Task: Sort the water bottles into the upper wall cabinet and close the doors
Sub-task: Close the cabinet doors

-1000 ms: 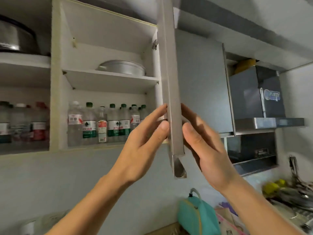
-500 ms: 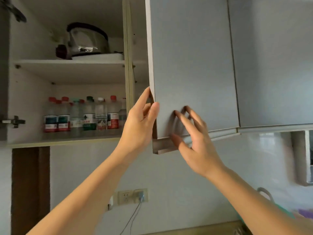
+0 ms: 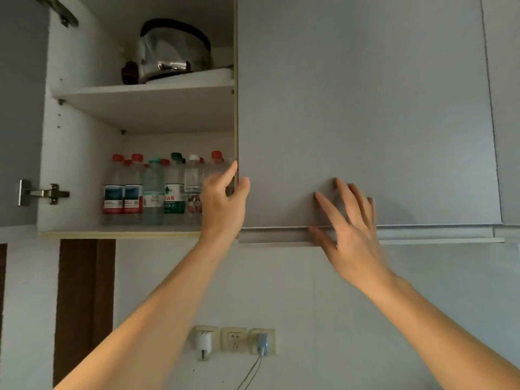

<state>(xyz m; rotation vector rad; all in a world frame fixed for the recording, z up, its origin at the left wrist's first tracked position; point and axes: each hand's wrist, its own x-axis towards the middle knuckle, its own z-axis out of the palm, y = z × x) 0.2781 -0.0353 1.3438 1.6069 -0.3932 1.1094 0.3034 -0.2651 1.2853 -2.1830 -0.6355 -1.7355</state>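
Head cam looking up: right hand [image 3: 351, 235] is flat, fingers spread on the grey cabinet door [image 3: 365, 108], probably pushing it flush. Left hand [image 3: 225, 204] has a loose grip apart, thumb on that door's edge, likely steadying it. Water bottles [image 3: 157, 190] are lined up on the lower shelf [image 3: 118, 230], bunched so they clear the doors. Labels are red, blue and green, text too blurry to read. Left door [image 3: 19, 108] isn't closed yet.
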